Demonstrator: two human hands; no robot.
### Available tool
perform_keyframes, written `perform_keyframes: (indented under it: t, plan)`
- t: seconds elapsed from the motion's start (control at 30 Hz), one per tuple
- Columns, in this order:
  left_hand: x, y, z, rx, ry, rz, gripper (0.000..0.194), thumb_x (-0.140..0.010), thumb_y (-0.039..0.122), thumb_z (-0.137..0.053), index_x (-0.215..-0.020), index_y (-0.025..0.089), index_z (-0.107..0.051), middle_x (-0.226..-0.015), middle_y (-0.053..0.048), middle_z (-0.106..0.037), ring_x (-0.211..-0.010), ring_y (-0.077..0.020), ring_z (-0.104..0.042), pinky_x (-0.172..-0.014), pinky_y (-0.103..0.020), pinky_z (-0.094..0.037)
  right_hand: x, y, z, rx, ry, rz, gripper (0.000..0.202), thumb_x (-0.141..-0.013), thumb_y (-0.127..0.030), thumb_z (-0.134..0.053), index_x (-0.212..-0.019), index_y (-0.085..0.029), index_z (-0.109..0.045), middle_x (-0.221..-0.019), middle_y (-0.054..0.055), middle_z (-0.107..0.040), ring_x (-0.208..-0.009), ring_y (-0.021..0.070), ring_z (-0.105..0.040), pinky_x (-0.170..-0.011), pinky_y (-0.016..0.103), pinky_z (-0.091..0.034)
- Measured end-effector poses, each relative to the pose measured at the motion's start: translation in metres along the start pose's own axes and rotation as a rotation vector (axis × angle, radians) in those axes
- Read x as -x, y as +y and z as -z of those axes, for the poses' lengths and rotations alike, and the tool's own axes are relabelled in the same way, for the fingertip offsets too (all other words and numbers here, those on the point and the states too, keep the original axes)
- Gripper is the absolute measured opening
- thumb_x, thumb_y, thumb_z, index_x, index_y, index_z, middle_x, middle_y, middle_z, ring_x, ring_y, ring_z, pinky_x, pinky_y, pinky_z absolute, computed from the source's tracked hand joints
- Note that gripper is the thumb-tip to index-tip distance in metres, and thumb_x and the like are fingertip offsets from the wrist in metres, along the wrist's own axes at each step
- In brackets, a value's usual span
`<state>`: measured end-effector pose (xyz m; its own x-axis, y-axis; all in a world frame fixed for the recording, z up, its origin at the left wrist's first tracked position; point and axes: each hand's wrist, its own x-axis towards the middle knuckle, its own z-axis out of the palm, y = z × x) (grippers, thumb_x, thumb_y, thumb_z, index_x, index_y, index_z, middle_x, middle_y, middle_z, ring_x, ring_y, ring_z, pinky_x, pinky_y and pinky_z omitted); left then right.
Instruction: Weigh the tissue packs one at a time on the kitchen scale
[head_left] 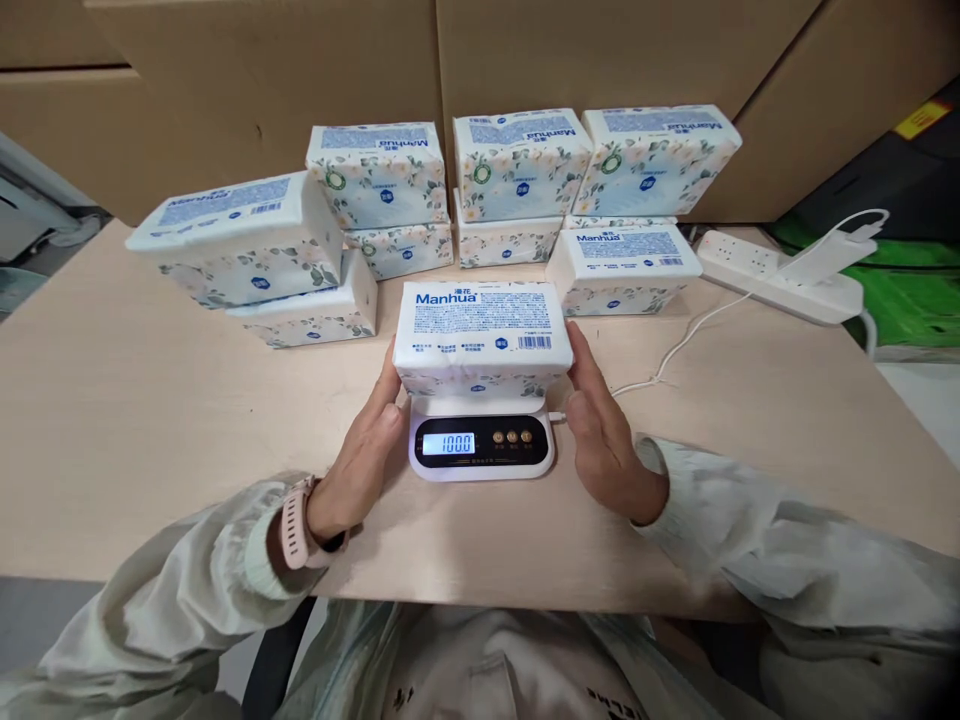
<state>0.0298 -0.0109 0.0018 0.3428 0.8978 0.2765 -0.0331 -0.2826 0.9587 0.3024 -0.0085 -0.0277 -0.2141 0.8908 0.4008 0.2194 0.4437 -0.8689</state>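
Note:
A white, flower-printed tissue pack (484, 325) lies flat on a small white digital scale (482, 472), whose lit display (448, 444) appears to read 100.0. My left hand (364, 455) is against the pack's left side, with a pink-strapped watch (296, 522) on the wrist. On the opposite side, my right hand (604, 430) presses along the pack's right edge. Both hands hold the pack between them, palms facing inward. Their fingertips are partly hidden by the pack.
Behind the scale stand stacked tissue packs, including a left stack (255, 250), a middle stack (517, 180) and a right stack (637, 265). A white power strip (780, 280) with a cable (679, 352) lies at right. Cardboard boxes (600, 60) form the back wall.

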Motion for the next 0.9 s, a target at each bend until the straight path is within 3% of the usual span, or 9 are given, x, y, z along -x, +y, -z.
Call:
perform_keyframes:
  t: [0.17, 0.33, 0.5, 0.63, 0.9]
  plan:
    - [-0.004, -0.004, 0.000, -0.073, 0.059, -0.051, 0.067, -0.112, 0.060, -0.043, -0.174, 0.036, -0.033, -0.185, 0.006, -0.020, -0.175, -0.0291, -0.001, -0.147, -0.051, -0.007, -0.004, 0.008, -0.003, 0.042, 0.071, 0.051, 0.062, -0.116, -0.050, -0.035, -0.175, -0.046, -0.017, -0.186, -0.012, -0.020, -0.174, 0.0242, -0.018, -0.146, 0.054, -0.019]
    - [-0.003, -0.017, 0.004, -0.115, 0.138, -0.102, 0.071, -0.110, 0.065, -0.046, -0.174, 0.038, -0.031, -0.184, 0.005, -0.022, -0.174, -0.0280, -0.012, -0.146, -0.048, -0.005, -0.007, 0.013, -0.007, 0.071, 0.160, 0.055, 0.070, -0.113, -0.063, -0.032, -0.176, -0.036, -0.021, -0.186, -0.004, -0.022, -0.174, 0.0266, -0.019, -0.145, 0.056, -0.016]
    - [0.002, -0.022, 0.010, -0.167, 0.207, -0.051, 0.074, -0.110, 0.066, -0.046, -0.175, 0.036, -0.029, -0.185, 0.003, -0.017, -0.175, -0.0279, -0.011, -0.146, -0.049, -0.008, -0.008, 0.010, -0.008, 0.053, 0.178, 0.032, 0.075, -0.111, -0.066, -0.036, -0.176, -0.032, -0.023, -0.186, 0.002, -0.023, -0.174, 0.0281, -0.020, -0.145, 0.056, -0.016]
    - [0.003, -0.018, 0.010, -0.070, 0.177, -0.022, 0.068, -0.112, 0.058, -0.045, -0.175, 0.035, -0.031, -0.185, 0.003, -0.018, -0.175, -0.0276, -0.009, -0.146, -0.050, -0.008, -0.006, 0.006, -0.008, 0.013, 0.146, 0.011, 0.070, -0.112, -0.060, -0.039, -0.176, -0.034, -0.024, -0.186, 0.001, -0.024, -0.174, 0.0275, -0.020, -0.144, 0.056, -0.018]
    - [-0.003, -0.005, 0.003, 0.050, 0.115, 0.001, 0.067, -0.109, 0.058, -0.048, -0.170, 0.032, -0.042, -0.185, 0.003, -0.021, -0.175, -0.0309, -0.006, -0.146, -0.053, -0.007, -0.002, 0.004, -0.005, -0.046, 0.079, -0.039, 0.063, -0.114, -0.053, -0.039, -0.175, -0.043, -0.024, -0.185, -0.007, -0.026, -0.173, 0.0238, -0.023, -0.145, 0.054, -0.018]
